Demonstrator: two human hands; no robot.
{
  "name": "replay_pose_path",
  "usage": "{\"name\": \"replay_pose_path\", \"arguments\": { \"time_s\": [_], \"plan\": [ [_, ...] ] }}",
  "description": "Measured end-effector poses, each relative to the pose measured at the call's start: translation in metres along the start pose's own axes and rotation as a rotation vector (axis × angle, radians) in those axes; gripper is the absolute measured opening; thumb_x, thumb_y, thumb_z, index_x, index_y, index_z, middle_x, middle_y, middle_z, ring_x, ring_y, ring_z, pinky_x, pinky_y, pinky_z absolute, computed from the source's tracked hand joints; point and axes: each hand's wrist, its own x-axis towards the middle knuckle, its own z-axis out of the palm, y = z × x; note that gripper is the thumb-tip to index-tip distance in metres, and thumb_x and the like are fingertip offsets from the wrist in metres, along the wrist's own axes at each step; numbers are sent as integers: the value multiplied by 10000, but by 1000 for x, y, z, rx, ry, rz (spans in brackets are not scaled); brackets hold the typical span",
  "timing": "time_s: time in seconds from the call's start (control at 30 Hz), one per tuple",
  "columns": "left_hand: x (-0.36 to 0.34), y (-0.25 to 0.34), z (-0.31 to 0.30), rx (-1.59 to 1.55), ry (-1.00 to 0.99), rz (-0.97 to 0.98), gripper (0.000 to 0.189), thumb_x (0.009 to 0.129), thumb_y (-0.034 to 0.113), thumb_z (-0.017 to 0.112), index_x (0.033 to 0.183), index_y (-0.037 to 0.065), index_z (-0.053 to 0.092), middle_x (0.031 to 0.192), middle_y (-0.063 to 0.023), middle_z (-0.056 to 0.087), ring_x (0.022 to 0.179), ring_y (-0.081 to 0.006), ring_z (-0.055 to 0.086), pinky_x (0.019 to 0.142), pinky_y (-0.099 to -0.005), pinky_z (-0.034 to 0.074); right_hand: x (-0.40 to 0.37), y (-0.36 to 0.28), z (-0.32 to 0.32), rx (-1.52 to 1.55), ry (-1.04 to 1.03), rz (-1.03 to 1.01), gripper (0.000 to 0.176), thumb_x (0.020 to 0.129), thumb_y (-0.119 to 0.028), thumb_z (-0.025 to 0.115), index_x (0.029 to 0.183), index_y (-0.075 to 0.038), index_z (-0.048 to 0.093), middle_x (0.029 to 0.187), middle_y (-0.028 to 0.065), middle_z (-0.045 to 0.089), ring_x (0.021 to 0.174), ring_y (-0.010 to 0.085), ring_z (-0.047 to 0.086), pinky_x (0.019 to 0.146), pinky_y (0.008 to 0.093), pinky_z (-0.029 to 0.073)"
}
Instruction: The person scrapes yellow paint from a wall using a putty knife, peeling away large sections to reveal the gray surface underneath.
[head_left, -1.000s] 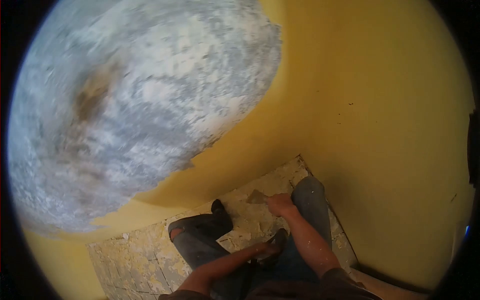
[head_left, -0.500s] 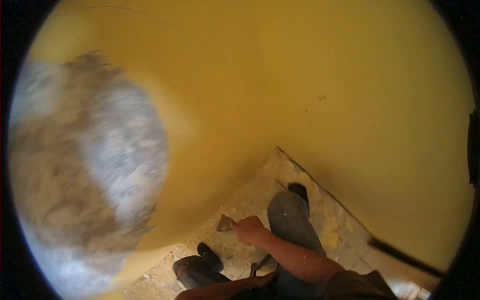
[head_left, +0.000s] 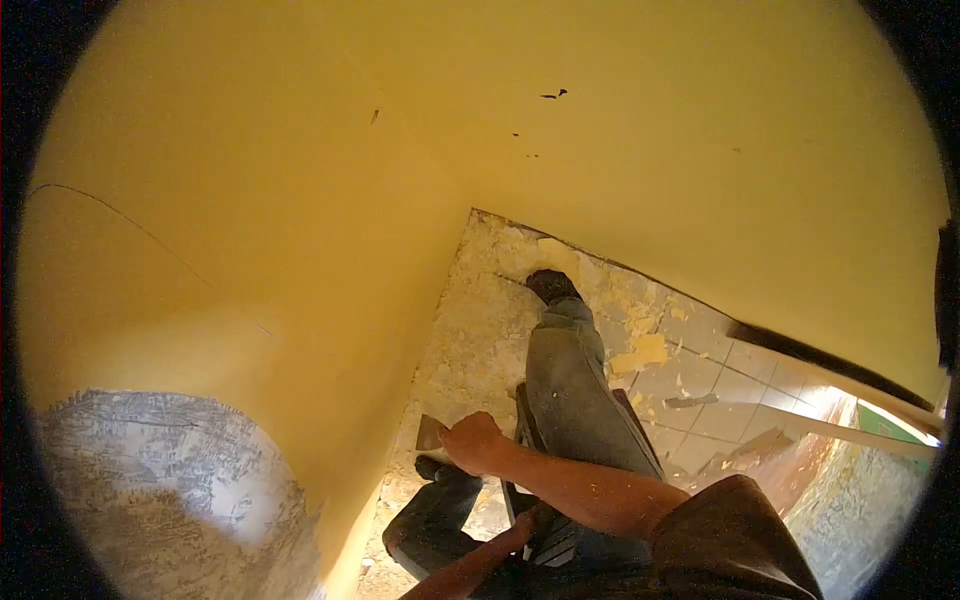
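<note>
My right hand (head_left: 472,443) is closed around a scraper, its flat, dull blade (head_left: 430,434) pointing left above the littered floor. That forearm crosses in front of my raised leg in grey trousers (head_left: 565,375). Lower down, my left hand (head_left: 532,522) rests near my lap beside a dark frame (head_left: 528,420); its fingers are too hidden to read. A yellow wall (head_left: 250,250) stands at the left, with a rough grey-white bare patch (head_left: 190,470) at its lower left.
Flakes and yellow paint chips (head_left: 640,352) cover the floor around my dark shoes (head_left: 552,286). A second yellow wall (head_left: 750,180) meets the first at a corner. Floor tiles (head_left: 735,385) show at the right, with a dark strip (head_left: 800,357) along the wall base.
The view has turned away from the bare wall patch, which now sits lower left. More tiled floor shows at the right. The scraper remains in my right hand.
</note>
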Motion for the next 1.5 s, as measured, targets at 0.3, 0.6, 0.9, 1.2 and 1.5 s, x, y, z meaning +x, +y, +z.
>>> {"name": "replay_pose_path", "arguments": {
  "time_s": [0.3, 0.6, 0.9, 1.2, 1.5],
  "plan": [
    [20, -17, -15, 152, 152, 51, 466, 1020, 222, 375, 1453, 65, 445, 1121, -316, 633, 1021, -451, 636, 868, -552, 527, 14, -5, 28, 101, 194, 70, 496, 853, -155, 609, 1311, 29, 556, 839, 157, 723, 815, 332, 723, 622, 453, 544],
    [26, -36, 33, 346, 440, 104, 399, 995, 194, 402, 1332, 25, 535, 912, -314, 669, 847, -504, 667, 773, -585, 548, -9, -17, 63, 8, 157, 70, 382, 837, -147, 590, 1187, 4, 626, 862, 178, 728, 810, 360, 721, 662, 504, 553],
    [47, -6, -12, 554, 618, 181, 286, 849, 201, 583, 999, 0, 720, 998, -246, 704, 941, -398, 697, 778, -507, 551, -49, 10, 81, 52, 497, 89, 409, 929, -330, 566, 1201, -25, 591, 984, 240, 698, 941, 418, 674, 821, 517, 523],
    [24, 5, -42, 645, 450, 177, 406, 870, 326, 584, 1135, 33, 674, 1125, -174, 699, 1076, -331, 661, 895, -484, 497, -74, -9, 91, 282, 890, 67, 461, 945, -367, 577, 1244, -16, 562, 1024, 252, 686, 964, 435, 659, 846, 518, 509],
    [133, -91, -48, 211, 402, 148, 594, 1042, 400, 334, 1473, -4, 396, 1338, -210, 593, 1237, -295, 552, 1033, -429, 424, -84, -19, 75, 202, 866, 85, 411, 969, -380, 542, 1170, -22, 567, 1020, 236, 684, 961, 430, 658, 825, 527, 509]
  ]
}}
